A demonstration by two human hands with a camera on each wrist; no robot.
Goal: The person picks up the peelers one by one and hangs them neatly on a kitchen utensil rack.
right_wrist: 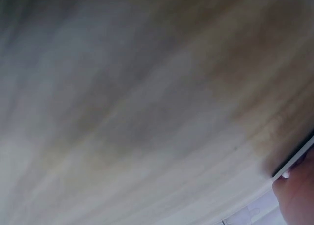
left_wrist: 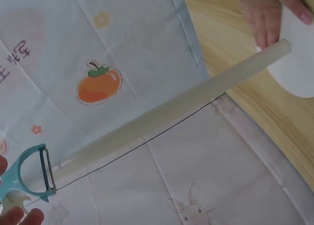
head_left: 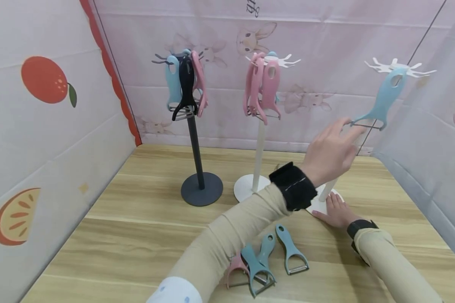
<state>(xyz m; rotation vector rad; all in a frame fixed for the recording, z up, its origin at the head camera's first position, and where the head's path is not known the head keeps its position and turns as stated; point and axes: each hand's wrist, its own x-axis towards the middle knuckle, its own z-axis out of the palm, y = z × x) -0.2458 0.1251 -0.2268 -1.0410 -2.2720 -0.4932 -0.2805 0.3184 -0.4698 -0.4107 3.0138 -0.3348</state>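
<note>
A light blue Y-shaped peeler (head_left: 385, 97) hangs by its handle hole on the right white rack (head_left: 394, 65). My left hand (head_left: 331, 149) is raised beside its blade end, fingers extended. In the left wrist view, fingertips (left_wrist: 13, 215) show on either side of the peeler (left_wrist: 29, 171) at the left edge, spread apart. Down at the rack's round base (head_left: 318, 205), my right hand (head_left: 339, 212) rests with its fingers straight, partly over the base. The right wrist view is mostly blurred, with part of that hand (right_wrist: 299, 190) in the lower right corner.
A black rack (head_left: 196, 147) holds blue, black and pink peelers. Beside it, a middle white rack (head_left: 259, 151) carries mostly pink ones. Several peelers lie on the wooden table, including a blue one (head_left: 292, 250) and a pink one (head_left: 236, 269) partly behind my left sleeve.
</note>
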